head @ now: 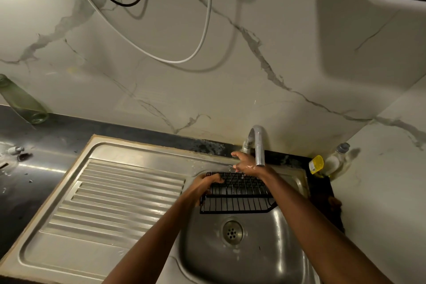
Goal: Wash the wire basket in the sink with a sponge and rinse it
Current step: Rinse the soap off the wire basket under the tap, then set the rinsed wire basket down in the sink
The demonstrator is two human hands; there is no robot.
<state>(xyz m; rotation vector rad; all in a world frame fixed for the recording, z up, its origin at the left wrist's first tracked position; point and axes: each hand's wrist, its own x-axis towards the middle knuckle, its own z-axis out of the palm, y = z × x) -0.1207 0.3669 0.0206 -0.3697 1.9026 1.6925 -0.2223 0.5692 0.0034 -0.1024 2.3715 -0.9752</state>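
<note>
Left hand grips the wire basket at its left rim, over the sink back edge. Right hand under the tap; its grip cannot be told. Sponge not discernible.

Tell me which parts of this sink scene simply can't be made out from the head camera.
- Sponge: none visible, so whether one is in use is unknown.
- Right hand: behind the curved metal tap; what its fingers touch is unclear.
- Water flow: too faint to confirm.
- Black wire basket: right end covered by the right forearm; left hand covers its left edge.
- Clear plastic bottle with yellow label: label too small to read.
</note>
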